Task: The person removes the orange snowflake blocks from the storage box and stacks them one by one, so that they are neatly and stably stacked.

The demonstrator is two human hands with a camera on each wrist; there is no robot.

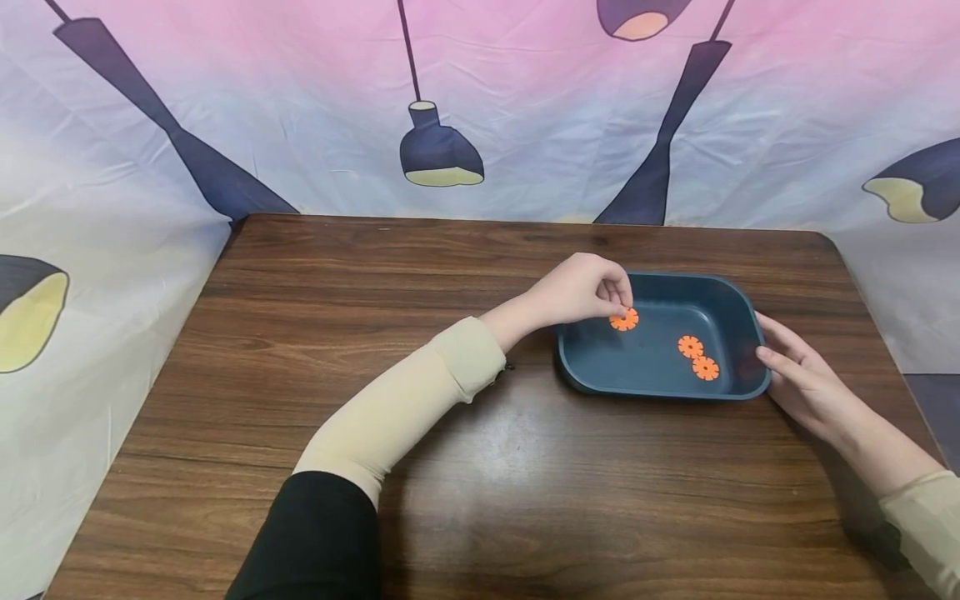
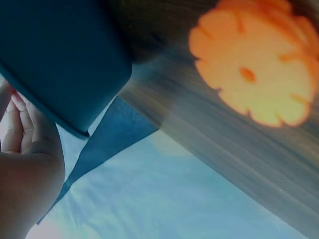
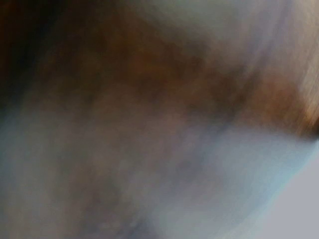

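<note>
Left hand [image 1: 581,289] dangles an orange disc [image 1: 624,320], fingers pinched on it, over the tray's [image 1: 637,362] left end (two more discs [image 1: 706,368] lie inside, near right); right hand [image 1: 806,375] grips its right end.

Two orange notched discs [image 1: 706,368] lie in a dark-blue tray [image 1: 637,365], a third [image 1: 624,323] held near its left end.

Brown wood-grain table [image 1: 525,475], pastel lamp-printed cloth [image 1: 540,142] behind it
</note>
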